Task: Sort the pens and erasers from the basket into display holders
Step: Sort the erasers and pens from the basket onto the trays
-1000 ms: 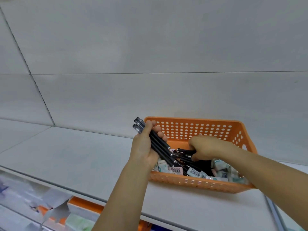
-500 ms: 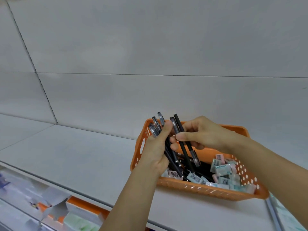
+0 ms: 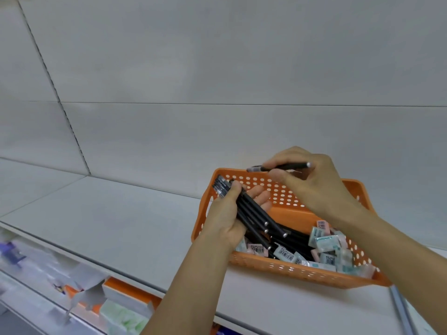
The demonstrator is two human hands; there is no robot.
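Pens (image 3: 251,215) bundled in your left hand (image 3: 223,220); right hand (image 3: 312,182) pinches one black pen (image 3: 281,168) — lay it parallel over the orange basket (image 3: 302,274).

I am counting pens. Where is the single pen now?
In the head view, the single pen lies level in the right hand, above the basket's far wall.

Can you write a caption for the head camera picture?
Left hand holds a pen bundle; right hand lifts one pen above orange basket.

Perforated orange plastic basket (image 3: 285,270), matt black pens (image 3: 251,213) – metal tips, smooth matt shelf (image 3: 101,223)
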